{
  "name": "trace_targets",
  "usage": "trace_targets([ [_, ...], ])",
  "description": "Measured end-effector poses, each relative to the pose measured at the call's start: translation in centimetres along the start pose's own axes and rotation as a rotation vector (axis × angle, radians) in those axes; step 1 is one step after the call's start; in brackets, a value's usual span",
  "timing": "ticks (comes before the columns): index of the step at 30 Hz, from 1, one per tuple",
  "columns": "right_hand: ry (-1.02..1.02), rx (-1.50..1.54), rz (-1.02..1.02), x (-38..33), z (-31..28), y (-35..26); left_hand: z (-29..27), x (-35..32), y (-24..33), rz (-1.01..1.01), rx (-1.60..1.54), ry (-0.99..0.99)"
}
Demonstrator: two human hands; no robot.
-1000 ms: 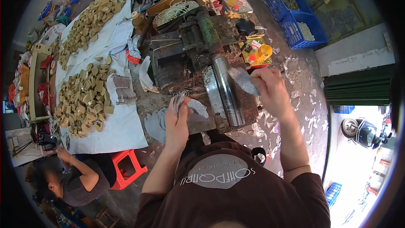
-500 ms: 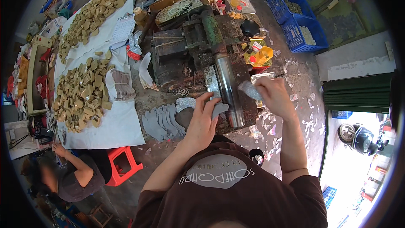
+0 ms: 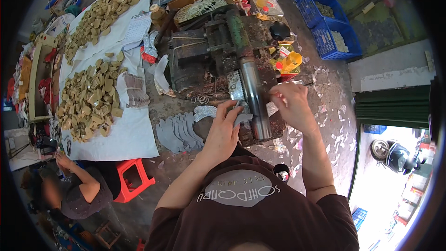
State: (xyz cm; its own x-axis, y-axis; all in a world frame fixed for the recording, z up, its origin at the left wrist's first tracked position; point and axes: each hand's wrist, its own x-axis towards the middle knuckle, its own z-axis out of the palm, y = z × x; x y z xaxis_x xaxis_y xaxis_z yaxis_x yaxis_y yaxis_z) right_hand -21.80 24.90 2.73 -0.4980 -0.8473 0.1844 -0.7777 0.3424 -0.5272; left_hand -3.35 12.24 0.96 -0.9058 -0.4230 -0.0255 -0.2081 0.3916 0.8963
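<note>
My left hand (image 3: 222, 132) grips a grey curved strip (image 3: 243, 119) beside the polished metal roller (image 3: 254, 94) of an old machine (image 3: 211, 46). Its fingers are bent around the piece. On the roller's other side, my right hand (image 3: 293, 104) is closed in a pinch; a pale bit (image 3: 272, 108) shows under its fingers, too hidden to name. Left of my left hand lies a fanned row of grey curved strips (image 3: 179, 132). A glittery silver curved piece (image 3: 204, 112) rests just beyond that hand. A strip with silver glitter (image 3: 236, 84) lies along the roller's left side.
Heaps of tan blocks (image 3: 90, 97) cover a white sheet (image 3: 134, 144) on the left. A co-worker (image 3: 88, 190) sits near a red stool (image 3: 132, 181). Blue crates (image 3: 332, 42) stand at the far right. Scraps (image 3: 325, 125) litter the floor; a yellow container (image 3: 291, 62) sits beyond my right hand.
My right hand has moved left and slightly down, toward the roller. The silvery piece it held is now mostly out of sight. My left hand stays at the grey strip.
</note>
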Motion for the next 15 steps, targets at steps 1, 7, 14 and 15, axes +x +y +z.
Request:
trace_targets([
  [1,0.005,0.084,0.061,0.1,-0.1,0.0,-0.3,0.0,-0.4,-0.013,-0.077,0.0],
  [7,0.085,0.319,0.21,-0.6,0.8,1.3,-6.5,-3.5,-5.1,-0.038,0.014,0.177],
  [14,0.197,0.398,0.347,-1.2,1.3,2.3,-10.4,-9.3,-11.1,-0.211,0.537,0.219],
  [15,0.178,0.397,0.357,-1.0,1.3,2.0,-9.4,-10.5,-12.6,-0.199,0.602,0.136],
])
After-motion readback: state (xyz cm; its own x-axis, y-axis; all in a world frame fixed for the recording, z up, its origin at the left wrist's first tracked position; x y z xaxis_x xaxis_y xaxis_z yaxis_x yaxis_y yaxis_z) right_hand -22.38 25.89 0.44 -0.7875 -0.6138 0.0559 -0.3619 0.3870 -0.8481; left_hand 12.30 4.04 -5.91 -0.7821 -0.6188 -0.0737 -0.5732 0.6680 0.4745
